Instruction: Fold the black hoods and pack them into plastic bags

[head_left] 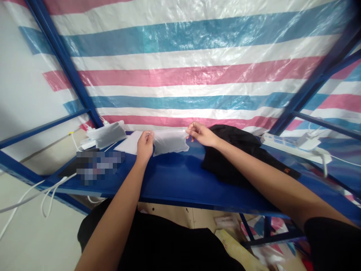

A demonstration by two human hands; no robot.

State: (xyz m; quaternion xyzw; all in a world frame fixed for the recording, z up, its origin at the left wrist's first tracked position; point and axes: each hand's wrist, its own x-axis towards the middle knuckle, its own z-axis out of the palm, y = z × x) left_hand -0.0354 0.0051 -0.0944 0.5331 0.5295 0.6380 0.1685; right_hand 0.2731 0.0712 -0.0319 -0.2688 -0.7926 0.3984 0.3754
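Observation:
Between my two hands hangs a small white fabric pouch (170, 142), its top edge stretched taut over the blue shelf. My left hand (145, 145) is closed in a pinch at the pouch's upper left corner. At the upper right corner, the fingertips of my right hand (200, 133) pinch the edge, perhaps a thin cord; I cannot make that out. A flat white sheet or stack (128, 143) lies just behind my left hand. A second pouch of greyish white (111, 134) leans farther left.
Black folded cloth (231, 146) lies on the blue metal shelf (175, 180) under my right forearm. A white power strip (296, 146) with plugs is at right. White cables (53, 188) and a dark flat object (67, 167) are at left. Striped plastic sheeting (186, 71) hangs behind.

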